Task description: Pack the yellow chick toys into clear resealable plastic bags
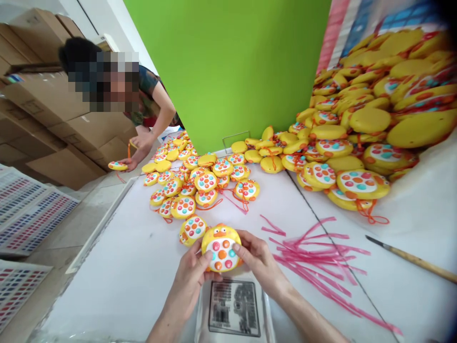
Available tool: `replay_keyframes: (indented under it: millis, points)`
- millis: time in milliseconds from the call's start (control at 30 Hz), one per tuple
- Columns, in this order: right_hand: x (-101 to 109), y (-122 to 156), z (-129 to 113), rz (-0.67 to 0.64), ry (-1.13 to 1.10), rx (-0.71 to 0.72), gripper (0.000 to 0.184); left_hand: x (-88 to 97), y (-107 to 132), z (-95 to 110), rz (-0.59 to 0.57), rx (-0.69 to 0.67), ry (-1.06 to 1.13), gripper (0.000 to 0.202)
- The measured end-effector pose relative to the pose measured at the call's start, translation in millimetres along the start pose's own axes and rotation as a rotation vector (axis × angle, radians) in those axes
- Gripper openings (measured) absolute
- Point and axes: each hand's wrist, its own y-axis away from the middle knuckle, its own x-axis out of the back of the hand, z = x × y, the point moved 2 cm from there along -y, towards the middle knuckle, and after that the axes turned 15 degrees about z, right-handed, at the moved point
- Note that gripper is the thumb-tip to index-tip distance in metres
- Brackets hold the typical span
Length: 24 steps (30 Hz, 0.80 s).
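Between my two hands is a yellow duck-shaped toy (222, 245) with a white belly and several coloured round buttons, its face toward me. My left hand (193, 269) grips its lower left edge, the thumb resting on the front. On the right side my right hand (255, 255) holds it, with the thumb on a blue button. Just behind it, another duck toy (193, 229) lies on the table. Below the held toy sits a clear-wrapped packet (233, 307) with a black printed label, partly under my hands.
Duck toys (185, 206) are heaped mid-table, with a larger pile (369, 119) at right. Pink plastic strips (314, 257) and a thin brush-like tool (410, 257) lie at right. A green panel (232, 71) stands behind. Another person's hand (134, 162) holds a duck toy at left.
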Motion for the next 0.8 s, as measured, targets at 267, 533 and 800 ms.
replay_keyframes:
  millis: [267, 533, 800]
  points:
    - [2, 7, 0, 0.002, 0.174, 0.051, 0.026, -9.3, -5, -6, 0.067, -0.159, -0.269, 0.054]
    - [5, -1, 9, 0.082, 0.126, -0.018, 0.030, -7.9, -8, -11, -0.027, -0.173, -0.176, 0.079]
    - [3, -2, 11, 0.091, 0.111, -0.043, 0.032, -8.1, -10, -15, -0.005, -0.181, -0.210, 0.085]
